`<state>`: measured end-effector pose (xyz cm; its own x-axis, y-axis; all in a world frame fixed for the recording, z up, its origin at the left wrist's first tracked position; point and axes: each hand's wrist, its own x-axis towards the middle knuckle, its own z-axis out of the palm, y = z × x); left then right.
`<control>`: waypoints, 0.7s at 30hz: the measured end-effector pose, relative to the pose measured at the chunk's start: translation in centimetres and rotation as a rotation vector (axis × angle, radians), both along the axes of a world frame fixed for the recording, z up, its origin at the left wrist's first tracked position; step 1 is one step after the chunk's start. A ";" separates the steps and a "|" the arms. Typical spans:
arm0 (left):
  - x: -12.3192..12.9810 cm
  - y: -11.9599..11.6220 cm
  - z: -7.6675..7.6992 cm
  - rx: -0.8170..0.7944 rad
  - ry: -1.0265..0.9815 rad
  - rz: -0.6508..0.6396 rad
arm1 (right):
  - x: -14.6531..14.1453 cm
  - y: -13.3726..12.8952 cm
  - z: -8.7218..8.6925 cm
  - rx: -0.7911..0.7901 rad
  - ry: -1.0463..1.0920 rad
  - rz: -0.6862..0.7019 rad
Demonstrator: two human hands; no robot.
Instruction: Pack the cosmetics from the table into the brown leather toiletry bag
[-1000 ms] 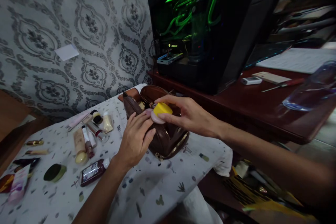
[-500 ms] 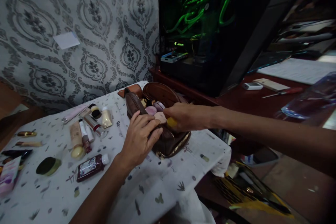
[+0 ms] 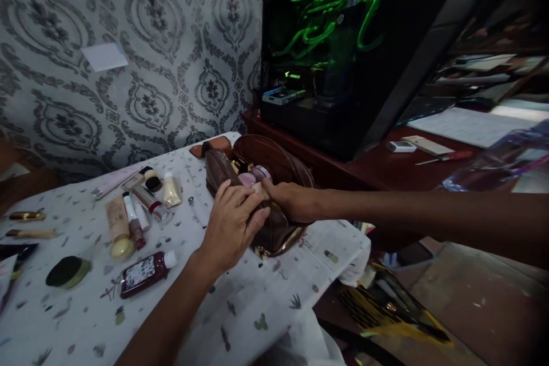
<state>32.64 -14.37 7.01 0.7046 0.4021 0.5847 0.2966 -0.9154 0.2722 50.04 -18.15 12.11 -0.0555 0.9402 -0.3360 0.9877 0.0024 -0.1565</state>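
An unzipped brown leather makeup bag (image 3: 278, 234) stands on the table with round compacts (image 3: 259, 172) and other cosmetics inside. My left hand (image 3: 234, 223) holds its near rim, fingers bent over the edge and thumb against the outside. My right hand (image 3: 291, 200) reaches into the bag from the right, its fingers curled and partly hidden by the rim. A sliver of yellow shows below those fingers; what they hold is mostly hidden. A pale pinkish piece (image 3: 259, 190) lies between the two hands.
On the patterned tablecloth (image 3: 257, 297) at left lie several cosmetic tubes, a dark red bottle (image 3: 143, 274), a round dark-topped brush (image 3: 68, 271) and slim brushes. A PC case (image 3: 326, 120) with green lights stands behind. A screwdriver (image 3: 450, 157) lies on the desk at right.
My right hand has sunk deeper into the bag, and the yellow item in it is now almost hidden. My left hand keeps its place on the rim. The view has shifted slightly.
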 end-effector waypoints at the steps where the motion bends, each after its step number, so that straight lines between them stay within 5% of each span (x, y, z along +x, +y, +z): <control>1: 0.0 0.0 0.0 0.000 0.003 -0.001 | 0.0 0.0 -0.1 -0.024 0.015 -0.006; 21: 0.0 -0.2 0.0 0.010 0.017 0.010 | 0.5 -0.3 -1.2 0.052 0.066 0.045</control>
